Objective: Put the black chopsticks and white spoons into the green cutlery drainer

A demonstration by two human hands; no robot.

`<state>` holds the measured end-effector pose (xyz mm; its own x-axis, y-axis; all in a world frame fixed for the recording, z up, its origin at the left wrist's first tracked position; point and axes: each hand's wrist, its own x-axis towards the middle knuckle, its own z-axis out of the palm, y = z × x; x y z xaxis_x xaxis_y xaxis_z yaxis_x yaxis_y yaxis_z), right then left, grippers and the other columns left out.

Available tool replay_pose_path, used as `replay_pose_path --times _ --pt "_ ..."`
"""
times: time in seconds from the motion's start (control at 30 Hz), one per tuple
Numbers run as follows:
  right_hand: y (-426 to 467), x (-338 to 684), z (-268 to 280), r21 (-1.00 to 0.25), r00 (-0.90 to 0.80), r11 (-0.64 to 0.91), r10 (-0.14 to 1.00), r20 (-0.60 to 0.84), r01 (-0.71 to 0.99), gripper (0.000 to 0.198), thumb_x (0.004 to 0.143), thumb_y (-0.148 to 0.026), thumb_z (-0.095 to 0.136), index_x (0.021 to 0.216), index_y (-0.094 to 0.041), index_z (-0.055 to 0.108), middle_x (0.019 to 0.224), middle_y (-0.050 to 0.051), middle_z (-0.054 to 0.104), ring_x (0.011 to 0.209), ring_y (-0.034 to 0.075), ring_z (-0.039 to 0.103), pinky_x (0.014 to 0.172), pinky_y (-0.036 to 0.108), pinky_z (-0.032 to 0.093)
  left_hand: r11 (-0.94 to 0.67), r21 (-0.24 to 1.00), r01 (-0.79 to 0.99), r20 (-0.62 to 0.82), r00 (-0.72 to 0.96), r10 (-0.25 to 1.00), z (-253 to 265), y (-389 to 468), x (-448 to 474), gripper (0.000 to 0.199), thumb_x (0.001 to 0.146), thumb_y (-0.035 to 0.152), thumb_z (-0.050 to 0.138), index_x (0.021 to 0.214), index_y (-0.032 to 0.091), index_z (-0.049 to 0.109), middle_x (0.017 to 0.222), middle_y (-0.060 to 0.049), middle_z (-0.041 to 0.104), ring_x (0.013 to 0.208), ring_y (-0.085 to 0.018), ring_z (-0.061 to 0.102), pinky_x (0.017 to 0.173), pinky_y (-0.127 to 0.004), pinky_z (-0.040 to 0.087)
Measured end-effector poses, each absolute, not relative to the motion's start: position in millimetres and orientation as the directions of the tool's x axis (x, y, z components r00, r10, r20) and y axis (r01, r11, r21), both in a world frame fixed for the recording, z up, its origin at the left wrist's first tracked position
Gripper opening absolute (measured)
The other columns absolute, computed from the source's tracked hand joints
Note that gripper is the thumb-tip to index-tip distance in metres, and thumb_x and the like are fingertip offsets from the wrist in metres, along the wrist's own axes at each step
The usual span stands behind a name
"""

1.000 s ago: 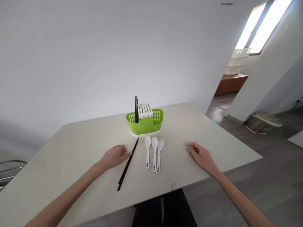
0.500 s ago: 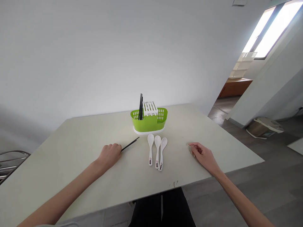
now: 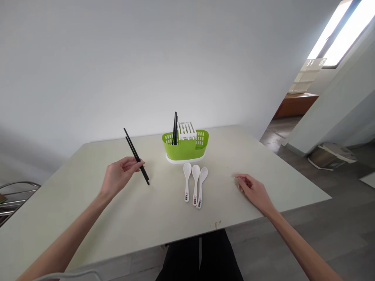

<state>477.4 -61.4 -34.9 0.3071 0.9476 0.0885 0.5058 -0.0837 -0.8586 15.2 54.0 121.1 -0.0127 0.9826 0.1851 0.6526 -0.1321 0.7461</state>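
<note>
Black chopsticks point(image 3: 136, 156) are pinched in the left hand point(image 3: 118, 175), raised off the table point(image 3: 88, 203) and tilted. Right of that hand lie three white spoons point(image 3: 195, 183), handles bearing small red and dark marks too tiny to read. Beyond them stands a green caddy point(image 3: 186, 146) holding more chopsticks. Farther right, the right hand point(image 3: 254, 191) rests loosely curled, holding nothing.

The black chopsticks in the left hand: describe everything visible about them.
The black chopsticks are a pair of thin, straight, matte sticks, plastic by the look, lying close side by side. The left hand pinches them between thumb and fingertips below their middle. They are lifted off the table, tilted, upper ends leaning up and to the left, lower ends pointing down to the right. They touch nothing but the hand.
</note>
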Motion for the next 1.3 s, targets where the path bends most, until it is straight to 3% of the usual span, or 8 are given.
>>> replay_pose_path --times 0.23,0.43,0.6,1.0,1.3 --pt "-61.8 476.1 -32.0 -0.860 0.324 -0.068 0.939 0.116 0.505 0.045 0.097 -0.060 0.053 0.111 -0.021 0.071 0.073 0.001 0.067 0.068 0.019 0.061 0.069 0.032 0.048 -0.174 0.739 0.651 0.243 -0.017 0.970 96.6 51.4 9.3 0.050 0.078 0.070 0.077 0.103 0.026 0.075 0.099 -0.005 0.084 0.087 -0.029 0.081 0.091 -0.040 0.064" --pt "-63.1 476.5 -31.3 -0.858 0.320 -0.077 0.941 0.105 0.508 0.045 0.097 -0.060 0.053 0.111 -0.021 0.071 0.075 0.002 0.068 0.069 0.020 0.061 0.070 0.032 0.048 -0.210 0.775 0.597 0.292 -0.043 0.955 93.5 38.6 2.0 0.044 0.082 0.067 0.076 0.104 0.028 0.075 0.107 -0.005 0.084 0.098 -0.028 0.081 0.097 -0.040 0.063" --pt "-63.7 476.9 -31.5 -0.857 0.321 -0.076 0.941 0.107 0.509 0.047 0.097 -0.062 0.052 0.112 -0.021 0.071 0.074 0.004 0.068 0.068 0.020 0.061 0.069 0.033 0.048 -0.265 0.722 0.639 0.330 0.017 0.944 95.2 29.3 -1.3 0.046 0.082 0.070 0.074 0.103 0.029 0.074 0.108 -0.004 0.083 0.102 -0.028 0.080 0.103 -0.041 0.061" --pt "-65.4 477.9 -31.9 -0.853 0.311 -0.081 0.945 0.098 0.516 0.046 0.098 -0.060 0.053 0.114 -0.022 0.071 0.078 0.004 0.071 0.070 0.020 0.063 0.067 0.031 0.050 -0.292 0.609 0.738 0.330 0.100 0.939 102.7 21.6 1.6 0.046 0.083 0.073 0.070 0.101 0.031 0.075 0.105 -0.003 0.084 0.101 -0.029 0.080 0.087 -0.037 0.064" --pt "-64.2 478.5 -33.1 -0.861 0.317 -0.081 0.944 0.096 0.503 0.046 0.097 -0.060 0.053 0.113 -0.022 0.071 0.075 0.003 0.068 0.069 0.020 0.061 0.069 0.032 0.049 -0.252 0.651 0.717 0.341 0.021 0.940 114.4 17.7 7.7 0.040 0.084 0.070 0.071 0.094 0.032 0.077 0.097 -0.001 0.084 0.103 -0.031 0.080 0.094 -0.040 0.064"
